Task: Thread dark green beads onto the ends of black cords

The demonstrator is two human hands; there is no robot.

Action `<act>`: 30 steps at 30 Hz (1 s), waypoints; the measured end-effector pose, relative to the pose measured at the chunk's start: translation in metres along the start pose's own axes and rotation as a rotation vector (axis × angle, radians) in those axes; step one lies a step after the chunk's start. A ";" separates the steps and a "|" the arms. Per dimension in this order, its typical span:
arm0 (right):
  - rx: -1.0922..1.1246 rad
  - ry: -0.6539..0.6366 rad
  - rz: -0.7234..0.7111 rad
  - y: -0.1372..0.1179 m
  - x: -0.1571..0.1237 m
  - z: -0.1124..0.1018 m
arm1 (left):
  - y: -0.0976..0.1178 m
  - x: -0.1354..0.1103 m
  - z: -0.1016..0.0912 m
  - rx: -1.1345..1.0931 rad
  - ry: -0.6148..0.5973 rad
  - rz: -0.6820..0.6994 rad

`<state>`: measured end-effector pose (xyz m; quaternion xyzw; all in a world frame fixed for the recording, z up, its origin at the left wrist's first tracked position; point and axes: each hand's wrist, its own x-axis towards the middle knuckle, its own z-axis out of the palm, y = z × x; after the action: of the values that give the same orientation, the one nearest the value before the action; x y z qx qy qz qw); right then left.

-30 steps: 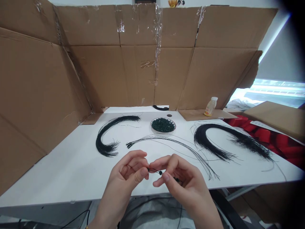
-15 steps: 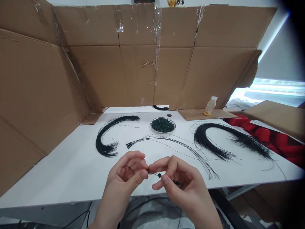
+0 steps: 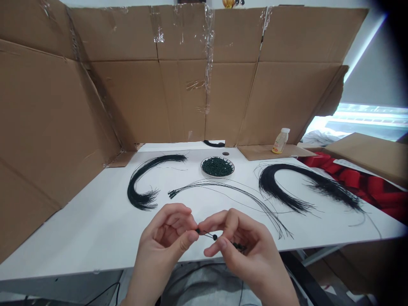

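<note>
Between my hands, just above the table's front edge, runs a short stretch of thin dark cord with a small dark bead [image 3: 214,237] on it. My left hand [image 3: 170,238] pinches another dark bead [image 3: 198,231] between thumb and index finger. My right hand [image 3: 244,242] is closed on the cord beside the first bead. Several more dark beads [image 3: 238,246] show in its palm, partly hidden by the fingers. A cord end hangs below the right hand. Behind my hands lies a bundle of thin cords [image 3: 234,187] with beaded tips at its left end.
A dish of dark green beads [image 3: 217,166] stands mid-table. Curved hanks of dark cord lie at left [image 3: 135,185] and right [image 3: 270,182]. Cardboard walls [image 3: 134,97] enclose the back and left. A small bottle [image 3: 281,141] and a box of red items [image 3: 353,180] are at right.
The bead between my hands has shifted slightly right and down, and the gap from the left-hand bead is a little wider. Both hands keep their pinches.
</note>
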<state>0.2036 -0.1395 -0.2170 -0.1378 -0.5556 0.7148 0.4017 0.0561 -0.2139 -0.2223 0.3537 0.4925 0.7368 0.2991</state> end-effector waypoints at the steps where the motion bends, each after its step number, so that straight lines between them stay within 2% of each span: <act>1: 0.000 0.001 -0.001 0.000 0.000 0.000 | 0.001 -0.001 0.001 0.011 0.009 0.008; 5: 0.061 -0.012 -0.001 0.000 0.001 -0.001 | 0.006 -0.007 0.010 0.056 0.108 0.055; 17: 0.197 -0.042 0.021 -0.002 0.004 0.000 | 0.009 -0.013 0.019 0.057 0.133 0.144; 23: 0.256 -0.104 0.004 0.003 0.006 -0.003 | 0.006 -0.012 0.014 0.074 0.098 0.185; 26: 0.264 -0.134 -0.014 0.005 0.006 -0.005 | 0.005 -0.009 0.007 0.108 0.025 0.220; 30: 0.230 -0.078 0.009 0.001 0.004 -0.003 | 0.003 -0.007 0.000 0.153 -0.042 0.261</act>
<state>0.2026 -0.1350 -0.2184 -0.0653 -0.4845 0.7804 0.3897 0.0599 -0.2201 -0.2205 0.4516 0.4907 0.7223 0.1833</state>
